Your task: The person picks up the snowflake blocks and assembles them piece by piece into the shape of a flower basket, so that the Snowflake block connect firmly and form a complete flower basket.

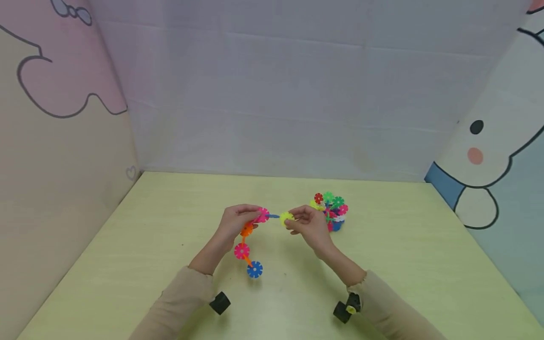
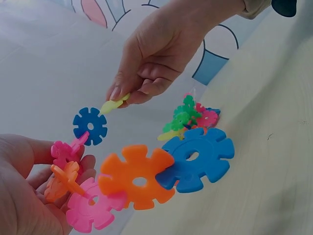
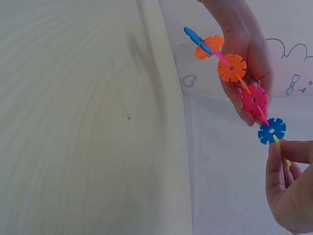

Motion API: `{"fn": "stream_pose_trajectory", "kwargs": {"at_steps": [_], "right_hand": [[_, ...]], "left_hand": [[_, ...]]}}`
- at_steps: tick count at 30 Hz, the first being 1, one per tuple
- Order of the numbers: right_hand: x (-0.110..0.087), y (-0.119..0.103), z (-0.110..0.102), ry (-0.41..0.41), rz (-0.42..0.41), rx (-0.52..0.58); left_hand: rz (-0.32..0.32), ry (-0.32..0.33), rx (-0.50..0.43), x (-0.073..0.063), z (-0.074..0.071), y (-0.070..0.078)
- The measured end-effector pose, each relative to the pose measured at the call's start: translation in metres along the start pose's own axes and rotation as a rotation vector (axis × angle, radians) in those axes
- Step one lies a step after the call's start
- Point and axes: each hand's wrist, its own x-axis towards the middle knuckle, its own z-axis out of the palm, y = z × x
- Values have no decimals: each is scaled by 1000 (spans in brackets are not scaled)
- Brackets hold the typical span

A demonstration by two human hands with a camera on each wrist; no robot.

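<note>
My left hand [image 1: 235, 221] holds a chain of interlocking snowflake discs by a pink disc [image 1: 264, 215]. From that hand the chain hangs down through an orange disc [image 1: 246, 230] and a lower pink disc [image 1: 242, 251] to a blue disc [image 1: 254, 269] at its free end. Pinched between thumb and fingers of my right hand [image 1: 313, 230] is a yellow disc [image 2: 113, 105]. Its edge meets the rim of another blue disc [image 3: 272, 131], which joins the held pink one. Whether the yellow disc sits in a slot, I cannot tell.
A pile of loose snowflake discs [image 1: 337, 201] in several colours lies on the pale table [image 1: 395, 226], just behind my right hand. A light curtain [image 1: 272, 104] hangs along the table's back edge, and printed cartoon panels stand at both sides.
</note>
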Motion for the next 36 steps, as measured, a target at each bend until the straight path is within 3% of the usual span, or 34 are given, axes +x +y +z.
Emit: {"fn": "stream_pose_trajectory", "kwargs": {"at_steps": [10,21,26,33,36], "right_hand": [[2,0,-1,-8,25,-47],[2,-1,-3,-7,62,-6],[4,-2,-3,5,67,36],[7,2,-10,113,55,126],[6,8,-14,72,54,132]], "left_hand": [[23,-15,75,1,3,2],[57,-16,83,-4,11,5],[74,-97,77,0,3,5],[85,-168,132,3,-17,-3],[113,-198,135,5,-24,-9]]}}
